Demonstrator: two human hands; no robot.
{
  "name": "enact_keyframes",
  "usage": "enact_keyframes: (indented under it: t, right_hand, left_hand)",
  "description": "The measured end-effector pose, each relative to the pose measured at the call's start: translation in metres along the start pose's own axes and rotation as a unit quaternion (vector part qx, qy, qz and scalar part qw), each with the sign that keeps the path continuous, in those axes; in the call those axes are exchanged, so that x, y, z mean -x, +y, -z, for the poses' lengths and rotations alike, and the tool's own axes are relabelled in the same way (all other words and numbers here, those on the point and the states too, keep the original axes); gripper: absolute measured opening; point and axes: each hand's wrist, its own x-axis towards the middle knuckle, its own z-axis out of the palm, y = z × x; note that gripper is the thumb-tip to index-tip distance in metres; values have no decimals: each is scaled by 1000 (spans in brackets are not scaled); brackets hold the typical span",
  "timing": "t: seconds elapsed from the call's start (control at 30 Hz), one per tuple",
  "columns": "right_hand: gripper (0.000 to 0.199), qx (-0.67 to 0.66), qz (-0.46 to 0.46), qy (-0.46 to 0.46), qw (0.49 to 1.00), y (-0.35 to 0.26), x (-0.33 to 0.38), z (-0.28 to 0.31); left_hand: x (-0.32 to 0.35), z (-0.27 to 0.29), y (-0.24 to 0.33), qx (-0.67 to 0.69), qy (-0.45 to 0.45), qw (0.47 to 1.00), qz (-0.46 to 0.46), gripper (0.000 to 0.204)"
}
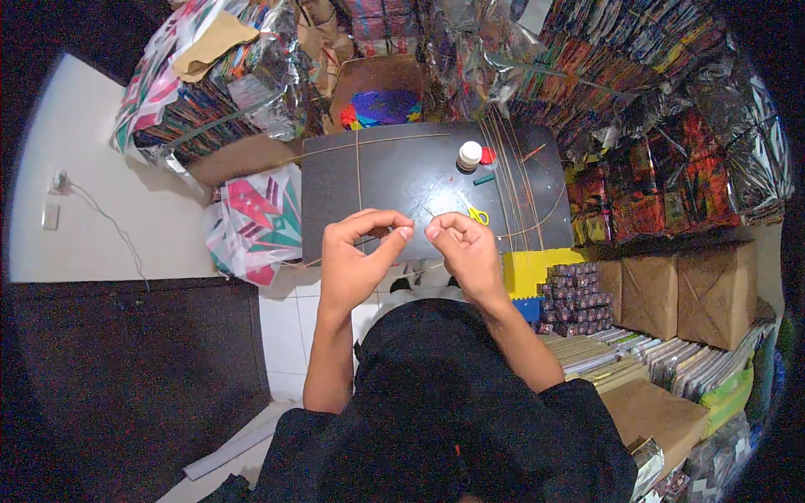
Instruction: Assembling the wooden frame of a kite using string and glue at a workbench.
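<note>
My left hand (pixel 356 256) and right hand (pixel 470 261) pinch closed, contents unclear, near slender brown wood-like sticks (pixel 358 172) (likely light, springy; best held mid-length).

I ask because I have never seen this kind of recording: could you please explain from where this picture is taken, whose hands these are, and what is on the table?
There is no machine here. A person wears a wide fisheye camera on the head, looking down, so straight edges bend toward the rim. The left hand and right hand are the wearer's own, both bare and raised close together. Each brings thumb and finger together in a pinch; anything held between them is too thin to make out.

Beyond them is a dark table. On it are thin sticks, a small white-capped bottle, yellow-handled scissors, and small red and green items.
</note>
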Motion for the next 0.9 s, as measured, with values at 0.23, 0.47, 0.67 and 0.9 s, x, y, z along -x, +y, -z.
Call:
enact_keyframes:
  t: [0.23,0.47,0.67,0.9]
  right_hand:
    - [13,-54,-23,21,998,1,0,-7]
    - [18,-142,-74,-24,987,4,0,-9]
    - [18,-168,-72,-25,983,5,0,-13]
    - [17,-189,-74,-30,979,7,-2,-12]
  left_hand:
    - [1,-2,3,-13,16,1000,11,9]
    - [2,-5,-3,-14,10,1000,5,10]
    - [4,-7,-5,-24,9,1000,9,11]
    - [4,-9,-9,-44,5,999,-9,13]
